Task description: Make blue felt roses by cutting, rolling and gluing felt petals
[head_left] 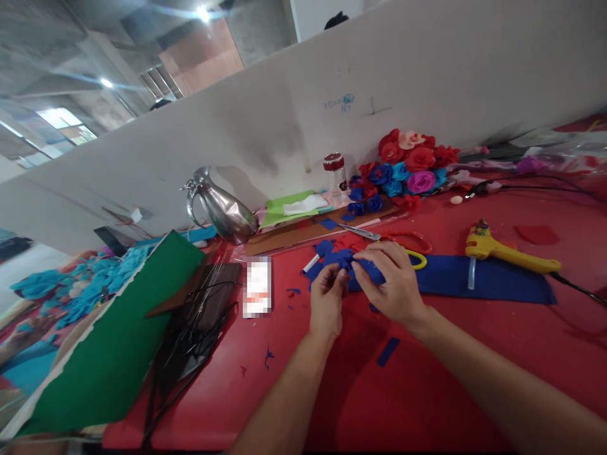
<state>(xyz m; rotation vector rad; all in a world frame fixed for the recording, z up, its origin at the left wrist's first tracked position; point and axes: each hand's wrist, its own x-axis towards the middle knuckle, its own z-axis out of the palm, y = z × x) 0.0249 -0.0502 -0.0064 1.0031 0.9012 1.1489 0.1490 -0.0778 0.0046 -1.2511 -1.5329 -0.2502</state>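
My left hand (327, 300) is closed in a pinch on the underside of a blue paper flower (344, 258) above the red table. From the right, my right hand (394, 281) bends its thumb and fingers together at the flower's edge, and part of it is hidden behind them. Cut blue paper pieces (324, 248) lie just behind my left hand. A strip of blue paper (488, 278) extends to the right, beneath my right hand. Scissors with red and yellow handles (417, 259) rest beyond my right fingers.
A yellow glue gun (507, 249) lies on the blue strip at right, its cord trailing off. Finished paper flowers (412, 167), a glass jar (335, 177) and a metal jug (222, 208) stand along the wall. Green sheet (104, 341) and another person's hand (26, 335) are at left.
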